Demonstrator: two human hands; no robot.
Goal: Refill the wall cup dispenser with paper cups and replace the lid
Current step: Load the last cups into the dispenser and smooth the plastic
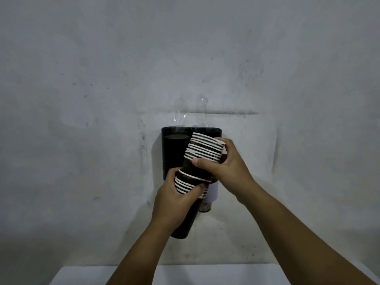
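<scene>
Stained grey wall (102, 68). Left hand (174, 199) and right hand (222, 165) each grasp a tilted stack of dark, white-rimmed paper cups (202, 150) before the black wall dispenser (172, 153); its lower tubes and right opening are hidden.

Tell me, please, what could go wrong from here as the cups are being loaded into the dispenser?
The stack of paper cups is tilted and seems split into two bunches: the right hand grips the upper one, the left hand the lower. They could separate and spill. The rims may also catch on the edge of the black wall dispenser, whose top is open. No lid is in view, so it may be forgotten.
</scene>
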